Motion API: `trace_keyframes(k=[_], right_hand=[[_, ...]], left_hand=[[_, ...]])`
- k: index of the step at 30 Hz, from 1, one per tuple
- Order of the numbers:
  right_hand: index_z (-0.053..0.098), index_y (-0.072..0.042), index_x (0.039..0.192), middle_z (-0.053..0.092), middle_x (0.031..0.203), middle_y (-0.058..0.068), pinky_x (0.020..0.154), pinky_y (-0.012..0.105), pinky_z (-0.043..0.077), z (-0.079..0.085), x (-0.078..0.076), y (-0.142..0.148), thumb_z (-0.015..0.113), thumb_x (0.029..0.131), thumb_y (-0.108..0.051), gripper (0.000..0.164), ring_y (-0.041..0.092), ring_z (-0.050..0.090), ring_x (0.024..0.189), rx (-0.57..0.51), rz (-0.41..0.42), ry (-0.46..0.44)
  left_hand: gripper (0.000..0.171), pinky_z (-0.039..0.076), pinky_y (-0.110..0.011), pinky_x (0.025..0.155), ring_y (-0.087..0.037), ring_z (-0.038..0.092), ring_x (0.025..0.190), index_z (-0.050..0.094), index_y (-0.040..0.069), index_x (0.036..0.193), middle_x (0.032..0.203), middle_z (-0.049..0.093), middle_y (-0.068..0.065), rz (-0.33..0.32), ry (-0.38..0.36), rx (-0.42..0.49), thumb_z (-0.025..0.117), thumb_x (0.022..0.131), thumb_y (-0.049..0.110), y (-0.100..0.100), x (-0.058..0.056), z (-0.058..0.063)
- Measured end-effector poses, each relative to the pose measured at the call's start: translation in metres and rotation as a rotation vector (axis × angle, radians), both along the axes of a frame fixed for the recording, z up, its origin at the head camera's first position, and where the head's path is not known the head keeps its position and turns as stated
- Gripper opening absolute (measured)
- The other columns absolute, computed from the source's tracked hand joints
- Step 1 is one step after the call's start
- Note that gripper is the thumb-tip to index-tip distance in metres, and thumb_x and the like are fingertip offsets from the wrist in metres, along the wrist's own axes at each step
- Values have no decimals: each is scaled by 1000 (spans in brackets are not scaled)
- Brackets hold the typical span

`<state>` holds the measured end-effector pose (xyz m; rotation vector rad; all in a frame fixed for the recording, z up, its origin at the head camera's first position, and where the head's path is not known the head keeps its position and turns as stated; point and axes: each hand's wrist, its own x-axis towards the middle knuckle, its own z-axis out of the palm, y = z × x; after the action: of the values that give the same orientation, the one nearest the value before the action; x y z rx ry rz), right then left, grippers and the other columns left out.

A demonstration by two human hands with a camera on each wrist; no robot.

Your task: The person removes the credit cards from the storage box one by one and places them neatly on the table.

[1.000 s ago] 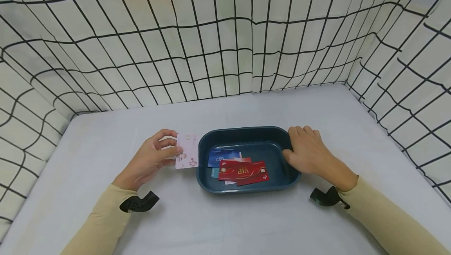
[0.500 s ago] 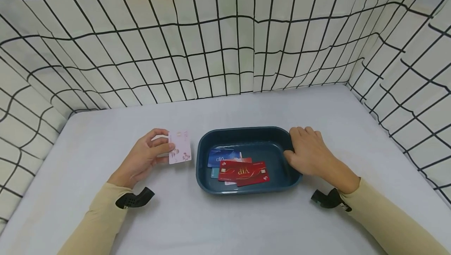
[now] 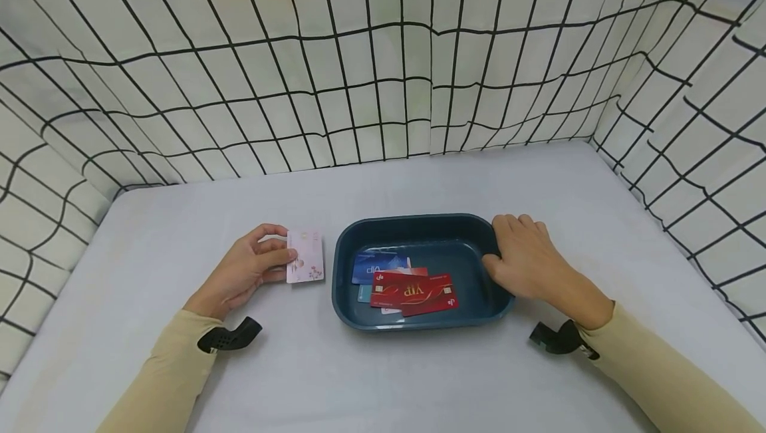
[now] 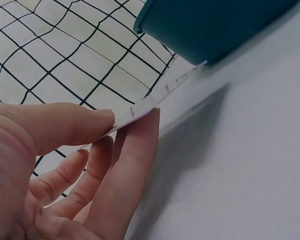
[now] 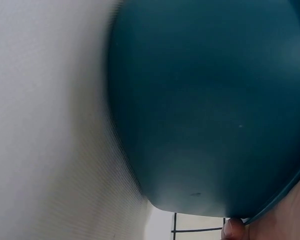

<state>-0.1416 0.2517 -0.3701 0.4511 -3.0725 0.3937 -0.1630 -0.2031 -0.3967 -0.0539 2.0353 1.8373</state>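
My left hand point(image 3: 245, 270) pinches a pale pink card point(image 3: 306, 260) with a floral print, thumb on top and fingers beneath. In the left wrist view the card point(image 4: 150, 104) is seen nearly edge-on over its shadow on the white surface. To its right stands a dark teal tray point(image 3: 419, 223). My right hand point(image 3: 526, 260) grips the tray's right end, with the thumb over the rim; the right wrist view shows the tray's outer wall point(image 5: 205, 100). Inside lie red VIP cards point(image 3: 397, 290) overlapping a blue card point(image 3: 374, 265) and others partly hidden.
A white-covered table point(image 3: 383, 380) extends around the tray. Behind it and at both sides rise white walls point(image 3: 353, 107) with a black grid of netting. A black wrist camera point(image 3: 230, 338) sits on the left sleeve, another device point(image 3: 562, 340) on the right.
My left hand has drawn the pink card left, away from the tray's edge, then lowered it slightly. The right hand stays on the tray, and the cards inside have not moved.
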Motion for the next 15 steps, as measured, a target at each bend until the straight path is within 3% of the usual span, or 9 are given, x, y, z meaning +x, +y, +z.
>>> trace_keyframes(k=[6,15], right_hand=[[51,-6,90,49,79,8,69,35,26,0,-1,-1,54,84,-20,15,26,40,77,-8,0,5],[51,-5,90,49,79,8,69,34,27,-1,-1,0,55,84,-19,16,26,41,76,-5,-3,5]], left_hand=[[47,63,-25,80,-7,68,93,43,10,134,105,65,8,-21,29,-97,71,97,14,1,0,-2],[56,64,-28,81,-8,70,93,41,4,140,106,63,4,-12,82,-153,73,95,11,3,-1,-4]])
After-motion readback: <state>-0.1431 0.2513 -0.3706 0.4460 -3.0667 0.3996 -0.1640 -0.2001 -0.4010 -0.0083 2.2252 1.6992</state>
